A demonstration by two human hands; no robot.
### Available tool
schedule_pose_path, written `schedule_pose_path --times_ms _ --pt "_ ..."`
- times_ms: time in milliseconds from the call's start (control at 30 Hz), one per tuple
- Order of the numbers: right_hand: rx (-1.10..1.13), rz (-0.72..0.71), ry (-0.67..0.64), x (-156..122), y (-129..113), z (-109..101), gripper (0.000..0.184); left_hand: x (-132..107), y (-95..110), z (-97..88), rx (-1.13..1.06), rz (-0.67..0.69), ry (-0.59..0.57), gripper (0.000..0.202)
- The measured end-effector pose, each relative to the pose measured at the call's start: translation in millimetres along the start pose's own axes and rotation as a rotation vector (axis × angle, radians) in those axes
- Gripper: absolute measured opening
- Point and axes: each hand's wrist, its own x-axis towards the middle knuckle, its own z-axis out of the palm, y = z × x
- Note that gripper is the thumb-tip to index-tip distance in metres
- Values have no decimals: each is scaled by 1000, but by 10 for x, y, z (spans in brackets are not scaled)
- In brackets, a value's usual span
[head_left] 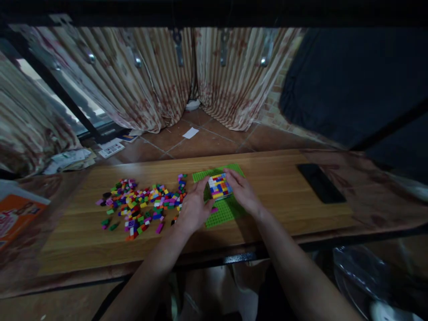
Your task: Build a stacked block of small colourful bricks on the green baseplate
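Head view: brick block (220, 186) sits on green baseplate (224, 215) between left hand (194, 208) and right hand (243, 192), both half-curled, clasping its sides.

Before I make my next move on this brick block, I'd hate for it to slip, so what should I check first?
1. Both hands on the brick block: ok, left hand and right hand touch its sides.
2. Block over the green plate: ok.
3. Block fully pressed down: cannot tell, fingers and dim light hide its base.
4. Plate free of strays: not ok, a pink brick lies by the left hand.
5. Supply of loose bricks near: ok, piled left of the plate.
6. Clear of the phone: ok, it lies far right on the table.
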Motion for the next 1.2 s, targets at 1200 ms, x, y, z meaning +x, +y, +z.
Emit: schedule_pose_path --times_ms 1200 --pt "-275 -47 185 -68 -72 -156 51 -44 446 -89 125 268 68 16"
